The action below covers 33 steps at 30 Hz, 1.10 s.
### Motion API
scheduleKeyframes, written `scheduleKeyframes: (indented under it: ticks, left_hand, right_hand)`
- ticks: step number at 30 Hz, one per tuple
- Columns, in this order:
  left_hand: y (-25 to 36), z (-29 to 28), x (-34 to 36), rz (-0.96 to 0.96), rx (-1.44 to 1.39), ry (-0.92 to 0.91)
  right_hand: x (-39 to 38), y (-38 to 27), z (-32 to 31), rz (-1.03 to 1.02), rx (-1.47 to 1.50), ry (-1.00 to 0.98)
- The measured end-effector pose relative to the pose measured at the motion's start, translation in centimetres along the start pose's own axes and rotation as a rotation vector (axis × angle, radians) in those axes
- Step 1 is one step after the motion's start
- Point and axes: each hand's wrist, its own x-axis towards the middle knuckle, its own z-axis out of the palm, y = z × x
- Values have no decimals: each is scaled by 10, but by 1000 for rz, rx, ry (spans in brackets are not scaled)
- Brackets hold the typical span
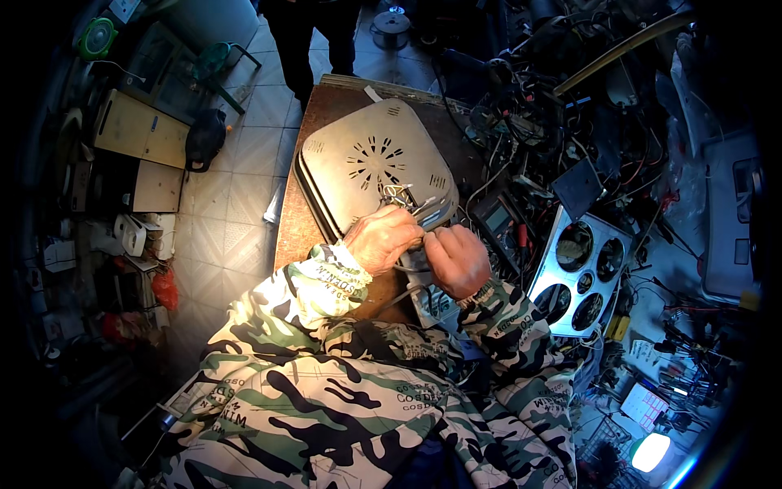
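A flat, rounded appliance (326, 163) with a beige vented base lies bottom-up on the brown wooden tabletop (287, 244). Near its front corner, several loose thin wires (397, 194) stick up. My left hand (383, 239) is closed in a pinch at that corner. Beside it my right hand (458, 259) is closed too, and the fingertips of both almost meet. A grey cable (405, 264) runs up from below into the fingers, which hide the part they grip.
At the right are a metal panel with round holes (580, 273), a multimeter (498, 218) and tangled wires (497, 106). A lit lamp (650, 452) is at lower right. Beyond the table stands a person in dark trousers (309, 41). Cabinets (140, 129) line the left.
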Motion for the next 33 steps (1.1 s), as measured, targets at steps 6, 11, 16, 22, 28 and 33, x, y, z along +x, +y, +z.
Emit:
scheduleKeyframes:
  ticks: [6,11,16,22,28,33]
  left_hand:
    - [1,2,-1,6,-3,6]
    - [-1,3,-2,-3,9,-4]
    - [-1,3,-3,0,-12,20]
    - [2,2,-4,13,-4,13]
    - [3,7,-9,-27,6,54]
    - [-11,-2,-20,-142,42,176]
  right_hand:
    - [-9,4,17,1173,1240,-130]
    - [-3,-7,6,484,374,-41]
    - [-4,1,2,-6,-93,-38]
    - [-7,-9,16,361,276,-21]
    - [-14,-5,20,1114,1290,-56]
    - [-57,-29,-8,1030,1062,114]
